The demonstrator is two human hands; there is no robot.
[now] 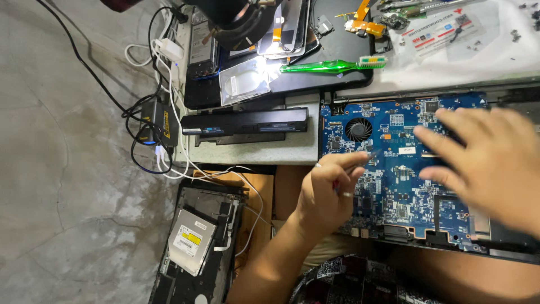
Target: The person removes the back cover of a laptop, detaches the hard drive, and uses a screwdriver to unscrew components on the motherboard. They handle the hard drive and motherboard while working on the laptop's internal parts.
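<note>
Left hand [326, 191] grip clamped on screwdriver [360, 160], tip over blue motherboard [394, 169].

Your two arms come into view bare, with no sleeve showing on either forearm and no glove, watch or bracelet on your left hand [326, 191] or your right hand [489, 157]. The left hand has a pale, light-catching band on one finger, though it is too small to say what it is; the right hand is smeared by motion blur. Near the bottom edge, your lap shows dark fabric with a pale, busy print.
</note>
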